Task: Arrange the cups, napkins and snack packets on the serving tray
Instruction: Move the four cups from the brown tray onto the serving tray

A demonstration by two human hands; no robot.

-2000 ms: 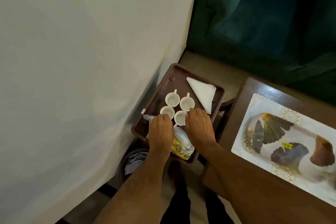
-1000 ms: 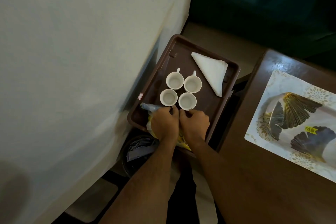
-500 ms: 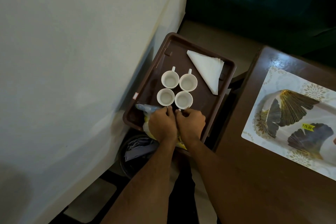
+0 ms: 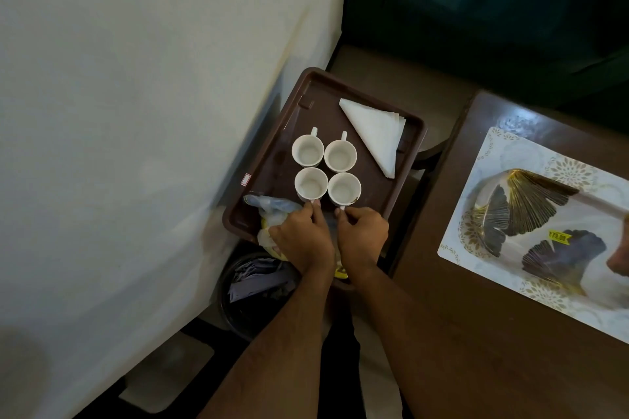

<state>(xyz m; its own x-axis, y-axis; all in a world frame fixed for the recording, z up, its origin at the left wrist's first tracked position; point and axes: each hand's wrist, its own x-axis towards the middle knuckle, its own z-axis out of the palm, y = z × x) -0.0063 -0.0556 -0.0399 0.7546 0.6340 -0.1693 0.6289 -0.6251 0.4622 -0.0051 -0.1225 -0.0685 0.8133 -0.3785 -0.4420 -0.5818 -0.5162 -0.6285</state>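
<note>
"Four white cups (image 4: 326, 168) sit in a tight two-by-two square near the middle of the brown serving tray (image 4: 272, 160). The two far ones have their handles pointing away from the person."

"And the two near ones?"

"Their handles point toward the person. The left hand (image 4: 301, 241) pinches the handle of the near left cup (image 4: 310, 184), and the right hand (image 4: 362, 237) pinches the handle of the near right cup (image 4: 344, 189). Both hands are curled, fingertips closed on the handles, knuckles nearly touching each other."

"Where are the napkins?"

"A white stack of napkins (image 4: 374, 134), folded into a triangle, lies at the tray's far right corner, just beside the far right cup but apart from it."

"Snack packets?"

"The snack packets (image 4: 272, 211) lie at the near end of the tray, mostly under the left hand. I see clear bluish plastic and some yellow; how many packets there are I cannot tell."

"What surrounds the tray?"

"A white cloth surface (image 4: 136, 112) rises along its left side. A dark bin (image 4: 252, 292) with crumpled paper stands below the tray's near edge. To the right is a dark wooden table (image 4: 476, 350) carrying a pale placemat (image 4: 531, 214) with gold and dark fan-shaped leaf pieces on it. A green upholstered seat (image 4: 493, 10) fills the far right."
</note>
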